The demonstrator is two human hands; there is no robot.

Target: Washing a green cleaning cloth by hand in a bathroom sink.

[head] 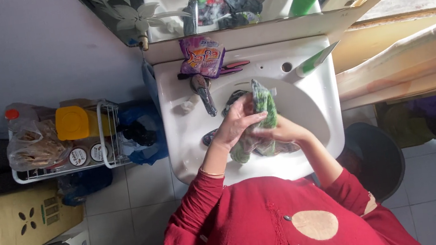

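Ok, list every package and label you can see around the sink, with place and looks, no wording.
Detergent sachet: back rim of the sink, crumpled, purple and pink.
Tube: sink's back corner, lying, green and white.
Yellow-capped container: wire rack beside the sink.
Round jar labels: rack front, white and dark.
Cardboard box: floor, brown with dark symbols.

A purple detergent sachet (201, 56) lies on the ledge behind a white washbasin (317, 109), beside a green-and-white tube (314, 61). A wire rack (107, 154) holding a yellow-capped container (75, 122) stands alongside, near cardboard boxes (9, 223).
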